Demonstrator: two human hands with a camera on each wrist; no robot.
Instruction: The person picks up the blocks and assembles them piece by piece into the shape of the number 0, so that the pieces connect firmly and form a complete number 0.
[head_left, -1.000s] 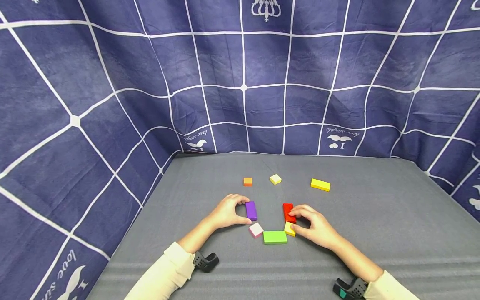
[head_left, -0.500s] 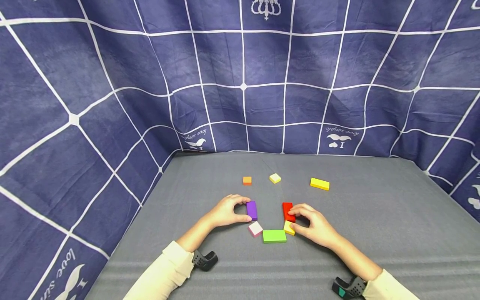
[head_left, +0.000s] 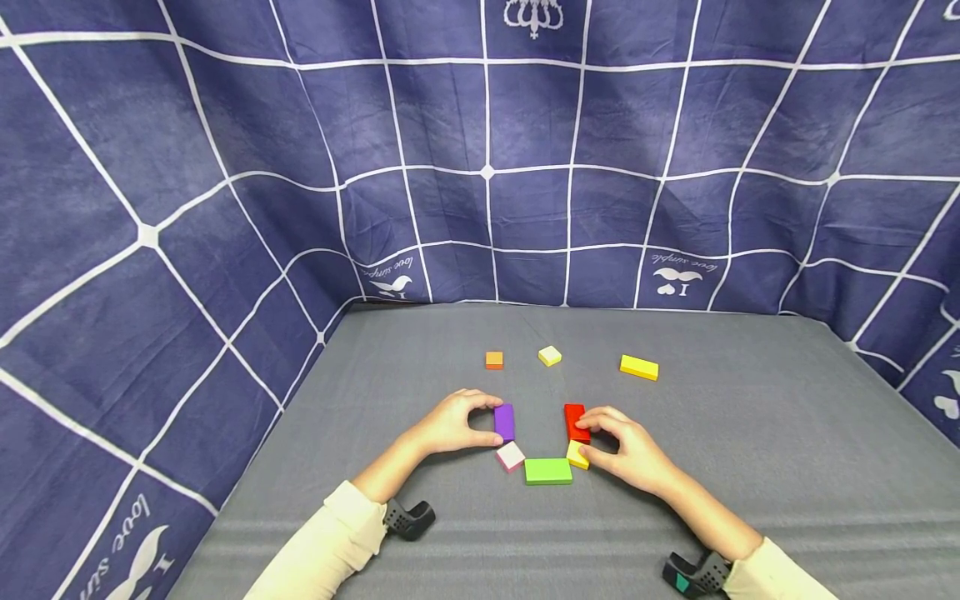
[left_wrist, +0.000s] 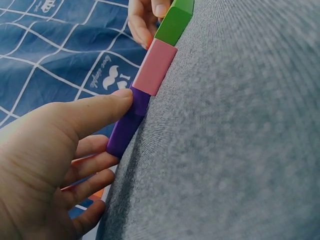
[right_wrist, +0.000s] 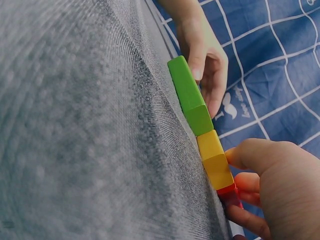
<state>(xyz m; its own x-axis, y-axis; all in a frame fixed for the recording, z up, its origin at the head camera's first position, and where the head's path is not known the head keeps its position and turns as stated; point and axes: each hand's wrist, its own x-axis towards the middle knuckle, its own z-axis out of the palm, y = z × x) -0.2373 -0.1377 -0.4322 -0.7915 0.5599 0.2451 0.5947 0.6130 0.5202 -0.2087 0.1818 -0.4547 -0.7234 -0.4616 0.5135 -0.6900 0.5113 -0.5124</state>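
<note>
In the head view my left hand [head_left: 456, 422] holds a purple block [head_left: 504, 423] by its two ends, thumb at the near end and fingers at the far one. A pink block [head_left: 511, 457] lies turned cornerwise at the purple block's near end. My right hand [head_left: 632, 450] has bent fingers on a red block [head_left: 576, 422], while its thumb touches a small yellow block [head_left: 578, 454]. Between the pink and yellow blocks lies a green block [head_left: 548, 472]. Up close, the right wrist view shows the thumb against the yellow block [right_wrist: 216, 160]; the red block is partly hidden by fingers.
Farther back on the grey tabletop [head_left: 420, 350] lie an orange block [head_left: 494, 360], a pale yellow block [head_left: 550, 356] and a long yellow block [head_left: 639, 367]. A blue curtain [head_left: 480, 150] with white lines hangs behind and along the left side.
My left hand has shifted the purple block slightly to the right, and the block is turned a little straighter. The right hand stays on the red and yellow blocks.
</note>
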